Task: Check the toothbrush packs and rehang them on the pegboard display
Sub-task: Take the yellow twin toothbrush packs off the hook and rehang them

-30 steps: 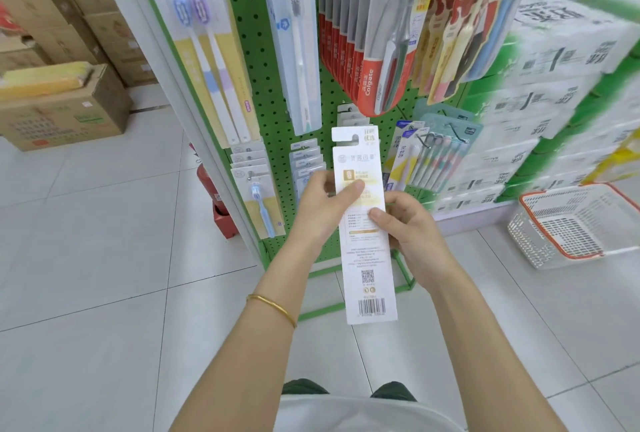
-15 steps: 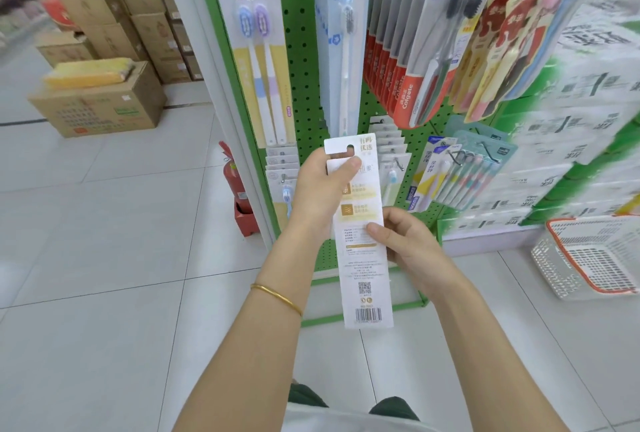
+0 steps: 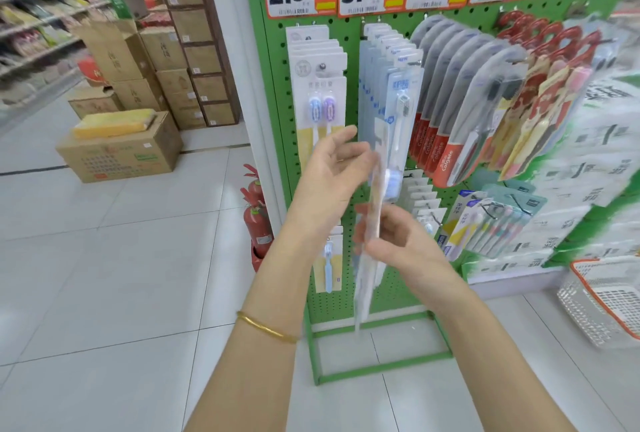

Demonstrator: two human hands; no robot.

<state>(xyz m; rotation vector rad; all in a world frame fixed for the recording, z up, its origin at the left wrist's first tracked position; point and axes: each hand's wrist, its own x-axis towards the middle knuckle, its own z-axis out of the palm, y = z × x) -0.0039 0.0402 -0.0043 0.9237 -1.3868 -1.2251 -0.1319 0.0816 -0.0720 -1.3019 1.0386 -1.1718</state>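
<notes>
Your right hand [image 3: 398,244] has its fingers wrapped round the middle of the long white card-backed toothbrush pack [image 3: 363,293]. The pack is upright and edge-on to you, just in front of the green perforated metal pegboard [image 3: 275,102], probably so you can eye its other face. Your left hand [image 3: 329,171] is spread loose near the top, too blurry to tell if it touches. I'd guess it's there to guide the hang hole onto a peg.
</notes>
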